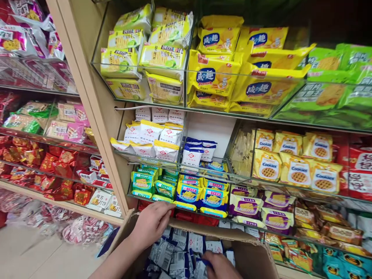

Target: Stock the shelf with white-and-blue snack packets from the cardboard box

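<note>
Open gap (216, 130) above the shelved blue-edged packets (192, 156), beyond and above the right hand (219, 265), glass lip (209, 175) across its front, stocked shelf (209, 111) overhead, carton rim (215, 231) just beyond the right hand

"Cookies": cream packets (297, 169) | "Zesty Lemon Flavor": lemon packet (165, 88) | "咸の趣": yellow packets (213, 74)

Here we look out from a camera worn on the person's head, the only view, facing forward and down across the stocked shelves (113, 170), with the open cardboard box (250, 252) close in at the bottom edge.
</note>
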Tool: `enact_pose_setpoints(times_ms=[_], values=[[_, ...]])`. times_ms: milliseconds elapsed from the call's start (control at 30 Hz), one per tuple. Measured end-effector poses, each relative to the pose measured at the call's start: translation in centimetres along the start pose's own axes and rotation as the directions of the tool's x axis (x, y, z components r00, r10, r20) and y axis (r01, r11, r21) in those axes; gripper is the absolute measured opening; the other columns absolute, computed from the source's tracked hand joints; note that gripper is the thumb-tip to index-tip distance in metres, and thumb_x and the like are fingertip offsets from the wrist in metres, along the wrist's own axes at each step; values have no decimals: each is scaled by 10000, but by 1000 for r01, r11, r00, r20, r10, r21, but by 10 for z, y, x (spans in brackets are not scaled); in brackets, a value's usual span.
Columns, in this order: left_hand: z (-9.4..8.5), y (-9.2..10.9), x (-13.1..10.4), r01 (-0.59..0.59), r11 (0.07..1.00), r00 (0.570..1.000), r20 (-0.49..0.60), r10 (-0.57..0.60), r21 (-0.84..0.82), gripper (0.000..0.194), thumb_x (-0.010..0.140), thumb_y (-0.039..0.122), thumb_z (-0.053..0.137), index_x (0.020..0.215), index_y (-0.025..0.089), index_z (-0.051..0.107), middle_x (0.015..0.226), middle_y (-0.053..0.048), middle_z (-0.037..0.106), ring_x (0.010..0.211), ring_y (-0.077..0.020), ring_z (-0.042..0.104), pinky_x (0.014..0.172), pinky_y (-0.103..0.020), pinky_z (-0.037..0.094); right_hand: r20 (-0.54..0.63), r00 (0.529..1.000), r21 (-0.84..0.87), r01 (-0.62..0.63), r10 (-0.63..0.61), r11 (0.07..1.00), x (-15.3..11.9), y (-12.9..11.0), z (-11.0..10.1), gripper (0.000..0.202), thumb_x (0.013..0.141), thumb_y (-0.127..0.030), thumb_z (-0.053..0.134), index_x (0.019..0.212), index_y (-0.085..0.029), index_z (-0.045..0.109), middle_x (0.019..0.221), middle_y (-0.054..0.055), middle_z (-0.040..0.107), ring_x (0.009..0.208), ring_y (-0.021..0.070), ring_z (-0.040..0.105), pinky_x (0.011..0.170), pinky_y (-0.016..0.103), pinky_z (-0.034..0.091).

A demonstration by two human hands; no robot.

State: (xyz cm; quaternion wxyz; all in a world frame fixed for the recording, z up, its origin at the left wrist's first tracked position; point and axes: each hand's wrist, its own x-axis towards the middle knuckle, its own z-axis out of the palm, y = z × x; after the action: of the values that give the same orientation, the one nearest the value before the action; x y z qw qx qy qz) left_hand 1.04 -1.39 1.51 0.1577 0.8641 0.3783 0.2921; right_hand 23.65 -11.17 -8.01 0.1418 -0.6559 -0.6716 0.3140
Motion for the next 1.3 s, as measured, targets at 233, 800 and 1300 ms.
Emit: enact_pose_setpoints(times_ms=[233,800,1300], values=[[14,59,-30,341,590,940,246,-237,-732,384,810,390,474,1139,195,453,1041,-69,594,869,-161,573,765,-296,474,-61,998,899,69,-32,433,-34,-64,-47,221,781,-372,510,894,-189,562,765,9,581,682,133,521,610,251,446],[36,81,-25,533,125,828,485,-281,-837,411,776,510,475,1057,217,541,1026,-55,600,839,-169,596,683,-272,457,-755,653,393,386,53,834,-36,-59,-44,107,777,-270,536,758,-214,625,741,13,613,677,146,553,602,223,453],[24,89,-20,295,374,955,282,-90,-879,636,752,123,563,1273,279,235,1353,-100,356,1204,-219,396,973,-386,357,-388,907,893,327,161,310,-36,-64,-46,449,733,-305,619,1142,-265,439,1179,62,568,1021,198,562,836,323,490]])
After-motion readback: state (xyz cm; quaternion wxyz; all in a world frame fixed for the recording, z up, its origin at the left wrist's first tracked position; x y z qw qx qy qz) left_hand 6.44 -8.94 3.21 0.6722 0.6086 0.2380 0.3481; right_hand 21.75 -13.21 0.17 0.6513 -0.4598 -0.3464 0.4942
